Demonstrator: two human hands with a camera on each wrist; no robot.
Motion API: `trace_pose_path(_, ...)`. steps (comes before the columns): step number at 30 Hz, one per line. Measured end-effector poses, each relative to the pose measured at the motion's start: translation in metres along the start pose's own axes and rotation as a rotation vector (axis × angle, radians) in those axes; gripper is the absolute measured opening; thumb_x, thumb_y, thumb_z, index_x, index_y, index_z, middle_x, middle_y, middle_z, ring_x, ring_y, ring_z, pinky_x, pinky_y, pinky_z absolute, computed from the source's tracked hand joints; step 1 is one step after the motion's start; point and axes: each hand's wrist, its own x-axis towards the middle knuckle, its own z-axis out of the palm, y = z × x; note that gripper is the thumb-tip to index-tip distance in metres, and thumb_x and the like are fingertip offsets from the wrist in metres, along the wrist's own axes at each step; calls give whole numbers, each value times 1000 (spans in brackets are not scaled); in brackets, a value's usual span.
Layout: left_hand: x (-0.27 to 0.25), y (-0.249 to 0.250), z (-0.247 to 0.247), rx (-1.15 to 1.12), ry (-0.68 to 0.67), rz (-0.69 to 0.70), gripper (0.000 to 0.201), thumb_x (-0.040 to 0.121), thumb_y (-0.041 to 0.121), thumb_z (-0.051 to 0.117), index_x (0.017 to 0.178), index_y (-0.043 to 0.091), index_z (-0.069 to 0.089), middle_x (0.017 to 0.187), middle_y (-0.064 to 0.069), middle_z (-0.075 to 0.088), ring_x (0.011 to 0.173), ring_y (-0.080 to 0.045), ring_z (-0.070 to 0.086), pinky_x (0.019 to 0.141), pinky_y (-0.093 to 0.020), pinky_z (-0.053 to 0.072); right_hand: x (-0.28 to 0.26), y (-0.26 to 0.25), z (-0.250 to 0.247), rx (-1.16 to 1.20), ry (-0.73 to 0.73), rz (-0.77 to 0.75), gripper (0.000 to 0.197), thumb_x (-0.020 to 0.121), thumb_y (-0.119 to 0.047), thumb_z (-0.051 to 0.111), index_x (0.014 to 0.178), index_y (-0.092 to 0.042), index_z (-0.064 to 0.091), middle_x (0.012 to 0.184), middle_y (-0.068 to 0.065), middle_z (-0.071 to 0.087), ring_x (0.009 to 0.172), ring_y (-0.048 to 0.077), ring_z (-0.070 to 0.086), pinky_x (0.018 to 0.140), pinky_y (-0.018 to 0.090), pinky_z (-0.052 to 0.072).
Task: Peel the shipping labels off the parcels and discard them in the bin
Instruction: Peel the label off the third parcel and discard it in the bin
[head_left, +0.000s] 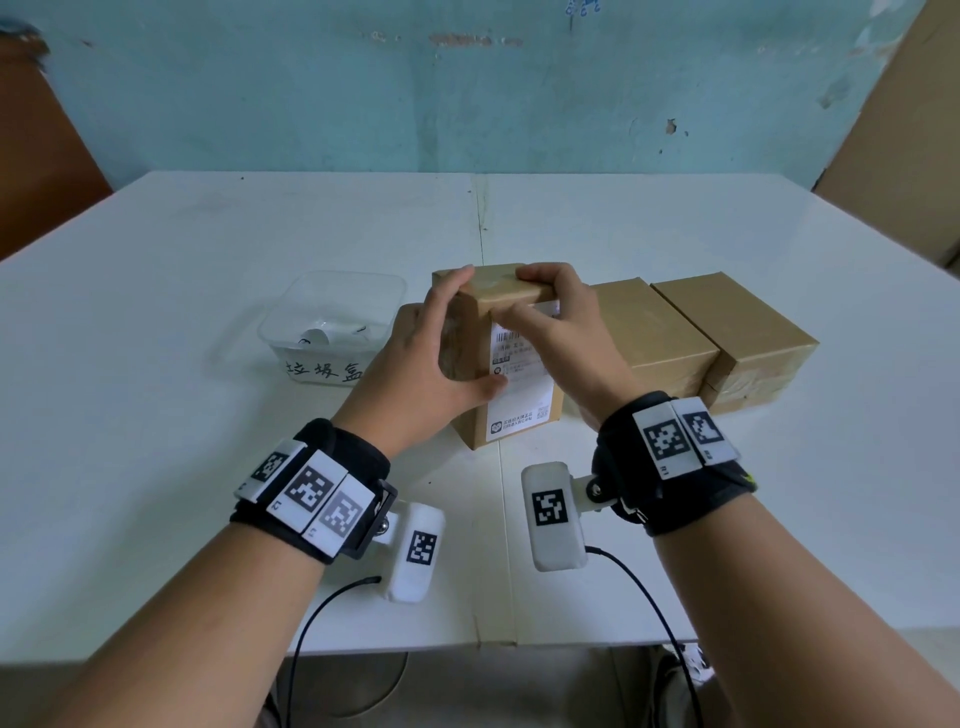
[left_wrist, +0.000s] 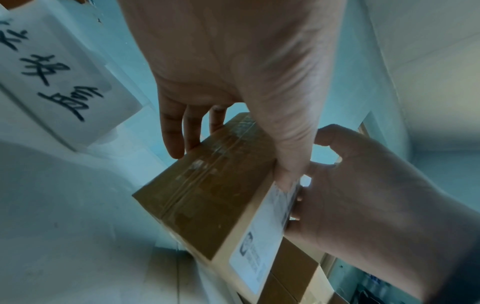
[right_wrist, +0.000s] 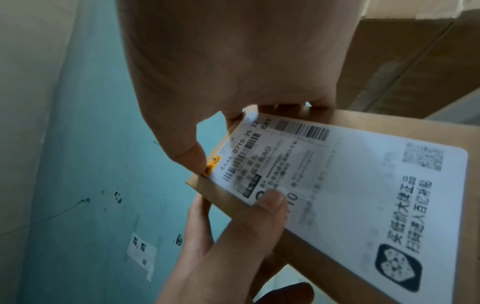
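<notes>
left hand (head_left: 415, 364) gripping a brown box (head_left: 470, 415) upright on the desk (head_left: 156, 467), thumb on its white label (right_wrist: 337, 195) reading "444a 0710-25". right hand (head_left: 561, 332) curled over the box top, thumb at the label's corner.

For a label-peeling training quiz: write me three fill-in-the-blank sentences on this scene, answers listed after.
1. The left hand and right hand both hold one cardboard ____.
2. The white shipping label is still stuck on the held parcel, and the left ____ presses on it.
3. The clear plastic bin stands to the ____ of the held parcel.

Missing words: parcel; thumb; left
</notes>
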Motion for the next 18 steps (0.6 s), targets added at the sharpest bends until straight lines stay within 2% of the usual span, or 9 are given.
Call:
trace_pose_path(2,0,0,0,0,4,4,103,75,39,86,145,62,14,138,1,41,116,-19,57,100,-41,51,-1,-1,1,2,6,-4,54,63,-49,71,115,-40,57,139,10,53,121,20,63,106,42,55)
trace_pose_path(5,-1,-1,1,0,7,9,102,75,38,86,146,59,15,139,2,42,118,-18,55,101,-41,50,1,-1,3,-14,12,-5,56,60,-49,68,114,-39,56,137,11,54,115,21,66,96,36,57)
trace_pose_path(7,-1,-2,1,-5,11,15,103,74,38,86,146,59,16,140,2,43,121,-16,52,103,-42,49,2,0,4,-30,25,-16,48,65,-40,66,112,-39,57,135,12,56,109,22,67,85,31,54)
trace_pose_path(9,0,-3,2,-14,14,16,103,72,38,86,145,60,17,138,1,43,122,-13,52,105,-42,49,2,2,3,-47,54,-29,42,67,-31,61,108,-41,58,134,13,58,103,23,67,82,31,51)
trace_pose_path(12,1,-3,3,-18,12,20,103,72,38,86,145,60,17,136,2,42,120,-14,53,104,-43,49,0,1,0,-7,36,5,42,70,-33,62,112,-40,58,137,12,53,113,23,65,88,31,52)
trace_pose_path(15,0,-2,3,-13,9,16,103,73,37,86,145,61,16,135,3,41,118,-17,55,102,-42,50,-5,-2,0,9,2,-6,46,71,-40,70,115,-38,56,139,5,46,125,20,59,106,38,53)
trace_pose_path(18,0,-4,3,-23,19,24,103,72,38,86,145,60,17,138,2,42,119,-15,53,103,-42,50,-6,-3,1,-9,20,-18,46,73,-37,70,117,-35,55,138,4,43,121,16,59,104,34,53)
